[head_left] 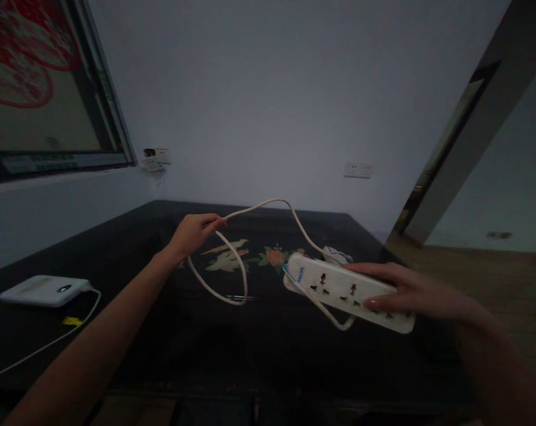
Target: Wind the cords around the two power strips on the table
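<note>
My left hand point(199, 231) is closed around a white power cord point(268, 202), lifted over the dark tabletop. From that grip one loop of cord hangs down, while another stretch arches across to the right. A white power strip point(339, 290) with several sockets and a blue PHILIPS mark is tilted in my right hand point(394, 290). The thumb lies on its socket face and the fingers run along its far edge. Part of the cord passes round the strip's left end, where a blue tie point(288, 273) shows. Behind the strip, a white object point(336, 254) is partly hidden.
On the left of the black table point(232, 361) lies a white box-shaped device point(46, 290) with a thin cable, near a small yellow piece point(72, 321). Wall sockets point(358, 170) sit above the table's far edge. A window point(50, 89) is at upper left.
</note>
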{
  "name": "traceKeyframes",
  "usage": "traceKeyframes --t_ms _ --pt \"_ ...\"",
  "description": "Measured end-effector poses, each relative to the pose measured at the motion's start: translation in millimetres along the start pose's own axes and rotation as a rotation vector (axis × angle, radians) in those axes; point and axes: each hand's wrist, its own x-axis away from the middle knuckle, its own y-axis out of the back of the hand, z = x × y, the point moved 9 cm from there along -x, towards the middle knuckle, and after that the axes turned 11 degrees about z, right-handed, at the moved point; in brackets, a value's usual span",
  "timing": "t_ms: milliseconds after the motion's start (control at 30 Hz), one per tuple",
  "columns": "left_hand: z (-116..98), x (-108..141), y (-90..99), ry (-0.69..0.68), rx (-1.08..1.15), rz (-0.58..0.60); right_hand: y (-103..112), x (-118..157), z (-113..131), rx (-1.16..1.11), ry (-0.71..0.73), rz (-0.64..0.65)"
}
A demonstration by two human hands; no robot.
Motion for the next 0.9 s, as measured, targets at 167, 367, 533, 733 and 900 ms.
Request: traceKeyframes --t_ms 167,367,533,733,900 --pt "10 -2 -22.7 -0.002 0.064 0.13 10 15 -32 -0.117 -0.065 -0.061" --pt "19 0 -26.5 0.025 0.088 0.163 9 24 -51 -0.015 -0.112 -0.185" --pt "29 4 -15.4 0.071 0.074 0.125 17 37 -64 0.014 -0.117 -0.333" --pt "41 8 -15.3 0.182 0.261 0.089 9 38 -83 -0.285 -0.133 -0.483" --pt "35 8 -47.8 0.277 0.627 0.13 -23 -1 -71 -0.763 0.017 -0.506"
